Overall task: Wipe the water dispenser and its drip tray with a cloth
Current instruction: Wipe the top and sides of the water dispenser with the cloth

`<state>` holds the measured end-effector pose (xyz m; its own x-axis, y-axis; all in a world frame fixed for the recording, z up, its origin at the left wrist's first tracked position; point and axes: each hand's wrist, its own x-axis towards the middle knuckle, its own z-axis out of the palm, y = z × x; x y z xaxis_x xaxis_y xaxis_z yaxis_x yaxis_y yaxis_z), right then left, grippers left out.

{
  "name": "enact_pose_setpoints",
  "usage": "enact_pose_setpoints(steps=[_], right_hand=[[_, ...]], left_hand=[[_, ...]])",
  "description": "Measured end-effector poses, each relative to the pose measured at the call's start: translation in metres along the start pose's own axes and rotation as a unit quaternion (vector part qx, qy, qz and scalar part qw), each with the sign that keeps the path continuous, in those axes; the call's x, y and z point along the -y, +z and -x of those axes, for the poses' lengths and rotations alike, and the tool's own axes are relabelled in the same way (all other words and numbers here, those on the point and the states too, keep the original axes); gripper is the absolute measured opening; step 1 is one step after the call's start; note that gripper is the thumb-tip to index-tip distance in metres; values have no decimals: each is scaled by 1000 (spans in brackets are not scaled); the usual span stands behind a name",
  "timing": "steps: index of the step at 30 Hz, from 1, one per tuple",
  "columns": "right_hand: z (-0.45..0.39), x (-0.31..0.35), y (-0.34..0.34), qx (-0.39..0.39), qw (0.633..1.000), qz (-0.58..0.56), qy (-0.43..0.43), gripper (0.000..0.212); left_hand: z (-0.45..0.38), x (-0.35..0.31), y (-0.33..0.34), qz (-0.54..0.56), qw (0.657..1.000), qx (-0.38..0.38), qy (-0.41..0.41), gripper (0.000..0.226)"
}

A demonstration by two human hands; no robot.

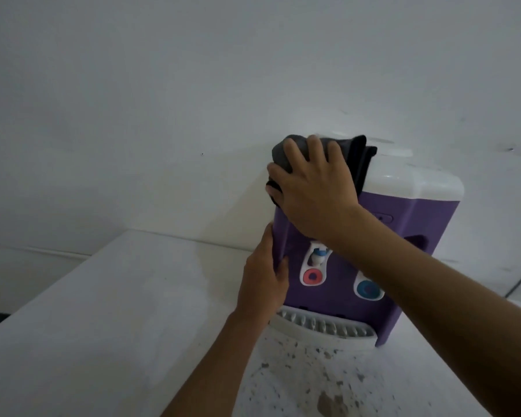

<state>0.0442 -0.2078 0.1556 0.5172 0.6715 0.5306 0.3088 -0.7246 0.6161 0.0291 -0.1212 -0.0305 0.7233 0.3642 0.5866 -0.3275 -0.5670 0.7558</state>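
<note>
While the right hand (310,182) presses the dark cloth (358,158) with spread fingers onto the water dispenser's (337,284) upper left corner, the left hand (263,281) grips its side edge just below. Unwiped white top runs rightward from the cloth; the drip tray (322,326) lies straight down, nearer the left hand.

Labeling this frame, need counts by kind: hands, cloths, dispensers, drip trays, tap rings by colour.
hands: 2, left, right
dark cloth: 1
purple water dispenser: 1
drip tray: 1
red tap ring: 1
blue tap ring: 1
Total: 7
</note>
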Motion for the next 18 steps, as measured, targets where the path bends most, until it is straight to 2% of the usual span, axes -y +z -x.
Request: enact_pose_setpoints(steps=[6,11,14,18], right_hand=[[6,8,8,-47,998,13,-43,48],[58,9,47,-68,990,56,-112,68],[72,7,53,-71,991,39,-104,75],[47,5,40,-77,995,13,-63,63]], left_hand=[[2,-1,0,-2,1000,-5,0,71],[5,-6,-3,23,999,-17,20,79],[7,-7,-2,36,999,-19,26,77],[5,-4,1,20,999,-26,16,75]])
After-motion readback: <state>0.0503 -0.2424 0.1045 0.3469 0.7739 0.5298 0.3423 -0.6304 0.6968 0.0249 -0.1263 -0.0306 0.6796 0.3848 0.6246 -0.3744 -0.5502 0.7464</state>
